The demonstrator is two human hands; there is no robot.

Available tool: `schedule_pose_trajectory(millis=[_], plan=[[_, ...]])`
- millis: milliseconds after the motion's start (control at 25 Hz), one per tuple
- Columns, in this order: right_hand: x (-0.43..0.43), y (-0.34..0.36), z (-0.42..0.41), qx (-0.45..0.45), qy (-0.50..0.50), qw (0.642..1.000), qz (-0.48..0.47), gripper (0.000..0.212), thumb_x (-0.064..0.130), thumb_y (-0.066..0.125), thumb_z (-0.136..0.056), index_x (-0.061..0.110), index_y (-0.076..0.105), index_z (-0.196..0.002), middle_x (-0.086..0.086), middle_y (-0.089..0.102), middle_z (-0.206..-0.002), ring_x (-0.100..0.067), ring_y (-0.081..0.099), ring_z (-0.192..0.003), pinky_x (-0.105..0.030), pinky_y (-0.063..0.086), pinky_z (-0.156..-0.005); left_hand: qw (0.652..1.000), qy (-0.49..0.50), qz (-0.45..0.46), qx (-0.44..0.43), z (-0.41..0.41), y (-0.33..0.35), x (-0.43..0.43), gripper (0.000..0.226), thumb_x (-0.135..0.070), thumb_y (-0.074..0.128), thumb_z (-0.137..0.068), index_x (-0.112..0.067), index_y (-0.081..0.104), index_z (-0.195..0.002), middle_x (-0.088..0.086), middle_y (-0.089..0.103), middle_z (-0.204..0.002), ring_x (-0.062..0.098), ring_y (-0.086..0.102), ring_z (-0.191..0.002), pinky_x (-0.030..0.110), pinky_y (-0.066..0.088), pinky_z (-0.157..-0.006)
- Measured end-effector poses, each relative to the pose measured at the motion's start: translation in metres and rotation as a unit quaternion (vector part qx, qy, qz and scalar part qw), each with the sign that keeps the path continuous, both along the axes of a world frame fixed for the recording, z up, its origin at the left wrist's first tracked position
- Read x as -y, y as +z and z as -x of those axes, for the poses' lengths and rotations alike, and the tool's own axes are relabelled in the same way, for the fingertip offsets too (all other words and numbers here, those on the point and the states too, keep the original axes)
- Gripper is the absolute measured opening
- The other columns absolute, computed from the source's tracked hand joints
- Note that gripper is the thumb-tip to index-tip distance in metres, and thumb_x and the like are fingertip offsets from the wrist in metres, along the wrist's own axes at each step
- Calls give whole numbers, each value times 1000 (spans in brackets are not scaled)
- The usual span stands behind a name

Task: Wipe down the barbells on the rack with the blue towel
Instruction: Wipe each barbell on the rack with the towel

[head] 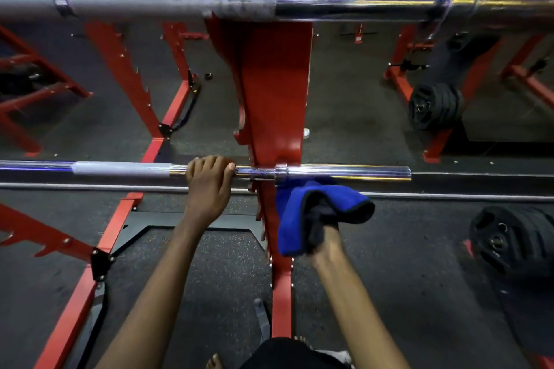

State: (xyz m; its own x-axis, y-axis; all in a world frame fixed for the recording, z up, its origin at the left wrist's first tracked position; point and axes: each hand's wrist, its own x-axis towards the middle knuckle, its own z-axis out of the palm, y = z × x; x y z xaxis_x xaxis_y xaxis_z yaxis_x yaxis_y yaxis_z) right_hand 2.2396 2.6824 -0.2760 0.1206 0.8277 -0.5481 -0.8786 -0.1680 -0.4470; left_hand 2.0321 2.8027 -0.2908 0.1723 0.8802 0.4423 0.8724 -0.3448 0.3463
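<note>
The lower barbell (344,172) is gripped by the left hand (209,186), fingers curled over it. The blue towel (290,219) is clutched in the right hand (326,244); the bar's sleeve lies crosswise just above that grip.

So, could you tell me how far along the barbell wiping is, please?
Done: nothing I can confirm. In hand: the left hand grips the lower barbell, the right hand holds the blue towel just below its sleeve. Left: that bar and the upper barbell, which no hand touches.
</note>
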Motion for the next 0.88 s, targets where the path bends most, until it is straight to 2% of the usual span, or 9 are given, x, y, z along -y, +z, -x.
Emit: schedule_pose_trajectory(millis=[120, 200, 280, 400, 480, 560, 680, 760, 880], plan=[[-1, 13, 3, 274, -41, 960, -38, 44, 35, 94, -68, 12, 60, -86, 5, 64, -61, -4, 61, -54, -23, 55, -55, 997, -64, 36, 38, 20, -5, 6, 38, -40, 37, -106, -23, 59, -131, -4, 59, -136, 18, 41, -141, 38, 14, -121], [-16, 20, 8, 608, -106, 786, -35, 36, 30, 82, -83, 9, 64, -105, -4, 72, -93, -15, 68, -85, -31, 55, -82, 993, -94, 47, 44, 37, -7, 13, 46, -43, 35, -106, -24, 50, -146, -7, 47, -153, 11, 24, -152, 34, 5, -124], [-36, 17, 20, 766, -77, 637, -42, 39, 21, 69, -86, 5, 62, -120, -11, 69, -116, -30, 62, -107, -40, 46, -96, 993, -105, 45, 29, 57, -8, 17, 50, -46, 28, -106, -29, 44, -151, -7, 39, -159, 9, 16, -154, 34, 4, -124], [-48, 10, 50, 851, 8, 525, 12, 47, 24, 53, -75, 6, 63, -118, -10, 69, -115, -39, 62, -107, -56, 41, -101, 997, -63, 40, 30, 94, -7, 10, 55, -53, 20, -105, -34, 46, -149, -2, 38, -160, 15, 19, -154, 36, 4, -121], [-51, 13, 69, 877, 44, 478, -18, 35, 19, 57, -72, 10, 64, -106, -7, 70, -103, -38, 63, -100, -56, 42, -98, 998, -25, 49, 33, 123, -3, -5, 60, -56, 19, -102, -30, 55, -142, 3, 43, -157, 21, 24, -152, 38, 5, -121], [-54, 21, 92, 912, 94, 398, -43, 38, 15, 62, -65, 13, 64, -102, -5, 70, -101, -36, 65, -96, -51, 46, -93, 998, 0, 64, 5, 153, 2, -27, 66, -57, 19, -99, -23, 65, -132, 9, 50, -151, 27, 30, -150, 41, 6, -121], [-64, 32, 127, 945, 105, 310, 22, 48, 16, 73, -56, 10, 67, -103, -8, 70, -101, -36, 67, -85, -48, 51, -82, 995, 19, 71, -64, 183, 7, -50, 60, -57, 22, -97, -24, 70, -113, 10, 61, -136, 32, 45, -138, 49, 18, -116], [-64, 33, 148, 948, 135, 284, 40, 59, 20, 80, -55, 10, 67, -111, -7, 69, -107, -35, 67, -87, -49, 51, -84, 997, 18, 33, -72, 186, 5, -48, 52, -53, 25, -98, -25, 69, -103, 6, 67, -116, 33, 56, -119, 52, 27, -108], [-52, 31, 150, 942, 151, 301, -3, 65, 19, 79, -62, 14, 64, -126, -2, 68, -122, -33, 67, -99, -50, 49, -92, 999, 23, -2, -42, 181, 2, -40, 48, -48, 29, -99, -21, 69, -102, 9, 66, -99, 36, 58, -103, 50, 27, -107]])
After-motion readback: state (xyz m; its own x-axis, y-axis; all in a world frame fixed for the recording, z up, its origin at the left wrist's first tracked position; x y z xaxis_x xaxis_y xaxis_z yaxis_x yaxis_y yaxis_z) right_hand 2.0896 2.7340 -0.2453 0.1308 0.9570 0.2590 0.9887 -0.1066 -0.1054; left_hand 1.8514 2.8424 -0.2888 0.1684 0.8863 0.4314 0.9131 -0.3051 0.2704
